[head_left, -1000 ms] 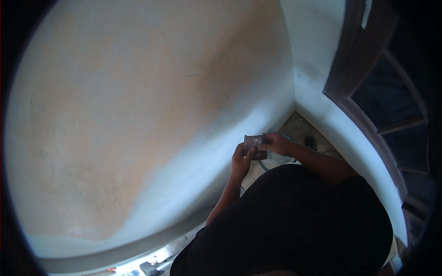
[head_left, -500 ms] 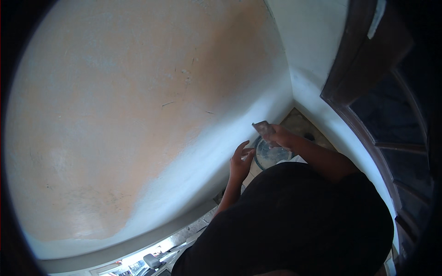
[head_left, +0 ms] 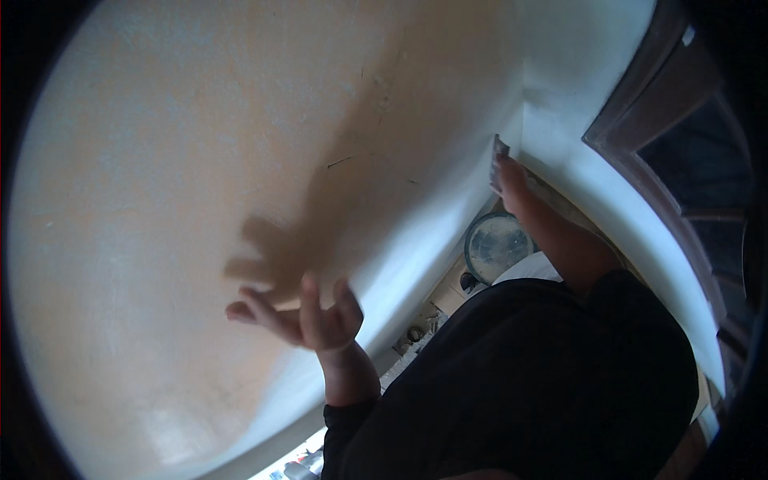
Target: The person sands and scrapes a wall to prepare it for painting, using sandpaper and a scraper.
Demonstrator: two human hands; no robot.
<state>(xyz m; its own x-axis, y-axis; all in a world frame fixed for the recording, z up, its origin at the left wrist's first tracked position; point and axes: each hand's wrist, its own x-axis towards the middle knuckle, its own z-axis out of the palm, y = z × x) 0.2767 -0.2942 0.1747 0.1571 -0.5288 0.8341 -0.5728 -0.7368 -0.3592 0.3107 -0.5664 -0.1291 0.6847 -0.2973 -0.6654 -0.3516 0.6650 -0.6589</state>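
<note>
1. Your right hand (head_left: 514, 184) grips a flat grey scraper (head_left: 495, 170), the fingers closed around one side of it. The scraper is seen nearly edge-on, so you cannot tell from this view how firmly each finger sits.
2. The scraper is held close to the wall (head_left: 144, 232), near the corner where the pale side wall (head_left: 572, 116) meets it. Whether its edge touches the plaster is unclear. If it met the surface tilted, a corner could gouge it; that would come from uneven pressure.
3. Your left hand (head_left: 326, 324) holds nothing. Its fingers are spread and partly bent, slightly blurred, in front of the orange-tinted part of the wall. A hand shadow (head_left: 280, 248) lies just above it; contact with the plaster cannot be confirmed. Brushing the wall by accident could smear any damp patch.
4. The round bucket (head_left: 470, 250) stands on the floor (head_left: 448, 298), below your right forearm. A loose grip could drop the scraper into or beside it, and a careless step could tip it.
5. Your right arm has little room beside the side wall, so an elbow swung wide might knock it and jolt the scraper.
</note>
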